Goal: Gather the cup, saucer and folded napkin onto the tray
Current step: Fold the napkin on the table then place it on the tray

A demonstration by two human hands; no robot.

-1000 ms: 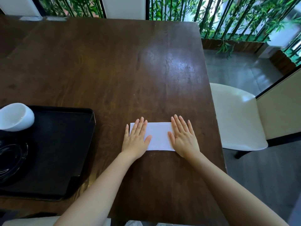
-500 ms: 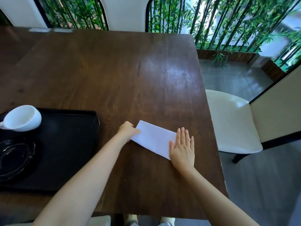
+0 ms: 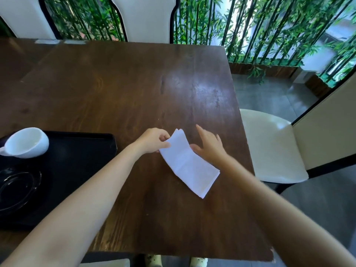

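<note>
Filling most of the frame, a dark wooden table (image 3: 119, 97) carries a black tray (image 3: 81, 162) at the left edge, where a white cup (image 3: 26, 142) lies tipped on its side at the tray's far left corner and a dark glass saucer (image 3: 17, 187) sits just below it, also on the tray. A cream-cushioned chair (image 3: 269, 145) stands beside the table at the right of the frame, with bamboo stalks (image 3: 260, 27) lining the upper right and two white chair backs (image 3: 143, 18) showing at the top. At centre, a person's left hand (image 3: 153, 140) pinches the upper end of a folded white napkin (image 3: 187, 163), thumb and fingers closed on its edge and lifting that end off the wood, while the lower end of the napkin trails toward the lower right, close to or on the tabletop. Just to the right, the right hand (image 3: 209, 146) is spread loosely open, index finger pointing up-frame and thumb touching the napkin's right edge, gripping nothing. Napkin and tray are well apart.
</note>
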